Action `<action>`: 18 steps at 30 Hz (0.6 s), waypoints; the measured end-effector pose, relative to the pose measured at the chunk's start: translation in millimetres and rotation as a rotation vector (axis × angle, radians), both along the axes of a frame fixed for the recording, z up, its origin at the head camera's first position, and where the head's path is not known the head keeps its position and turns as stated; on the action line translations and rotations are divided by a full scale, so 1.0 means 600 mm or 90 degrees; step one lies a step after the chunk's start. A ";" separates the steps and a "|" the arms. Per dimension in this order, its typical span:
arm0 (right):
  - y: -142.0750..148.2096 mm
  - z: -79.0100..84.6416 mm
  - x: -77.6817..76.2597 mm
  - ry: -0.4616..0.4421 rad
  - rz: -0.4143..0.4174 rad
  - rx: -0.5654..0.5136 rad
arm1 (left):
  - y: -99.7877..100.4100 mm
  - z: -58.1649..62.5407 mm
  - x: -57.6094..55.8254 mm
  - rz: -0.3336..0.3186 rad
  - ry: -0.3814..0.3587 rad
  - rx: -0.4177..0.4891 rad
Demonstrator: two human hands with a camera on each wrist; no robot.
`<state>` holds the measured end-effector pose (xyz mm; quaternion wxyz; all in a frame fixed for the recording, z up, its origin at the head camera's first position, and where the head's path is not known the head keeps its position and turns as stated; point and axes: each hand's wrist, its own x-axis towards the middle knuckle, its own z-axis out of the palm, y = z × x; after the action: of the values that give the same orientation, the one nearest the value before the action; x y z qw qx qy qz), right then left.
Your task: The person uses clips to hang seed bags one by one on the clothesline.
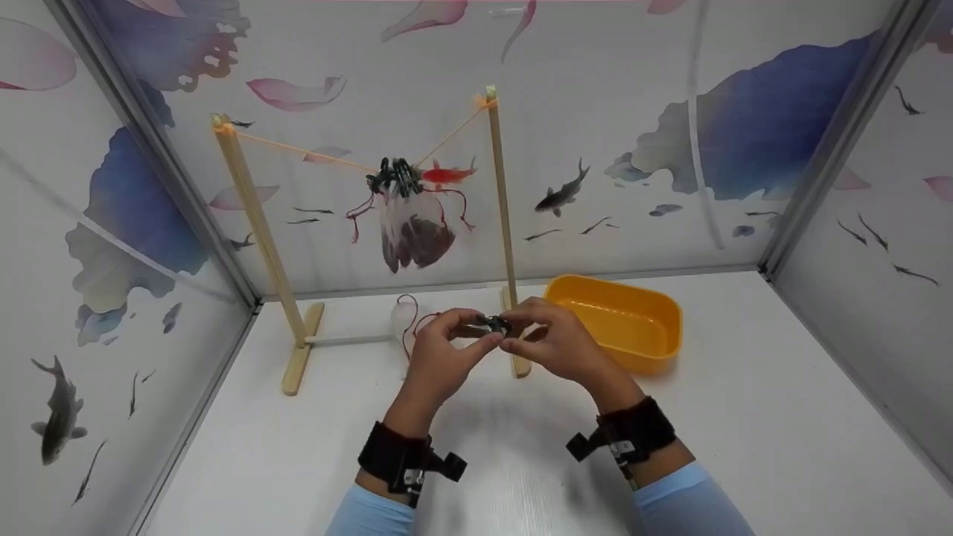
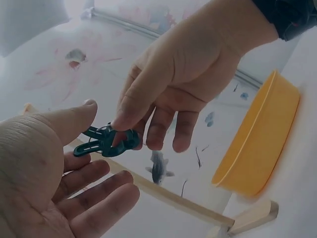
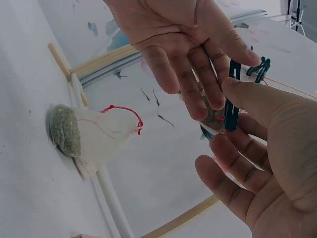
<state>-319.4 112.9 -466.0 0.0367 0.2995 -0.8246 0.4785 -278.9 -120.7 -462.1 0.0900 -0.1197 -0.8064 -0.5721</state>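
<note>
In the head view a small dark green clip [image 1: 495, 324] is between my two hands. My right hand [image 1: 555, 342] pinches one end of it between thumb and fingers. My left hand [image 1: 439, 361] reaches in from the other side. In the left wrist view the clip's two slotted handles [image 2: 91, 141] lie between the left thumb and index finger. That thumb is raised off them, and the other left fingers are spread loosely. Seen from the right wrist, the clip [image 3: 232, 106] stands edge-on under the right thumb.
Behind the hands, a hanging sheer bag [image 1: 417, 231] with dark contents is clipped to an orange string [image 1: 298, 149] between wooden posts [image 1: 257, 216]. A yellow basin [image 1: 633, 357] stands right. A white drawstring bag [image 3: 106, 139] with greenish grains sits on the table beside a white crossbar [image 1: 350, 340].
</note>
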 end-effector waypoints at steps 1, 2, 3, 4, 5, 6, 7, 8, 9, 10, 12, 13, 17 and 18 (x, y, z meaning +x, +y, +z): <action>0.000 0.000 0.000 0.000 0.000 0.000 | -0.002 0.001 0.000 0.009 0.016 -0.022; 0.000 0.000 -0.001 0.000 0.001 0.000 | -0.005 0.001 -0.001 0.018 0.034 -0.041; -0.001 -0.001 -0.001 0.001 0.002 0.002 | -0.008 0.001 -0.002 0.027 0.051 -0.059; -0.002 -0.001 -0.001 0.000 0.002 0.003 | -0.010 0.002 -0.003 0.036 0.067 -0.072; -0.003 -0.002 -0.002 -0.002 0.003 0.006 | -0.014 0.003 -0.003 0.046 0.082 -0.079; -0.004 -0.003 -0.002 -0.005 0.002 0.009 | -0.017 0.004 -0.004 0.058 0.094 -0.086; -0.006 -0.005 -0.003 -0.012 0.001 0.013 | -0.022 0.005 -0.004 0.072 0.107 -0.091; -0.008 -0.008 -0.004 -0.021 -0.001 0.017 | -0.027 0.007 -0.005 0.087 0.121 -0.093; -0.011 -0.011 -0.005 -0.033 -0.003 0.021 | -0.033 0.008 -0.005 0.105 0.134 -0.093; -0.014 -0.014 -0.007 -0.052 -0.007 0.025 | -0.039 0.010 -0.006 0.121 0.147 -0.090; -0.023 -0.024 -0.013 -0.094 -0.017 0.038 | -0.052 0.012 -0.008 0.160 0.173 -0.089; -0.029 -0.030 -0.018 -0.118 -0.022 0.043 | -0.059 0.013 -0.010 0.179 0.186 -0.087; -0.062 -0.050 -0.043 -0.192 -0.050 0.071 | -0.084 0.011 -0.016 0.244 0.219 -0.070; -0.072 -0.054 -0.050 -0.206 -0.056 0.076 | -0.088 0.011 -0.016 0.256 0.221 -0.063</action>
<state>-349.2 69.7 -498.2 -0.0934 0.1838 -0.8590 0.4687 -288.8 -173.8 -455.4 0.3329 -0.0577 -0.8136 -0.4732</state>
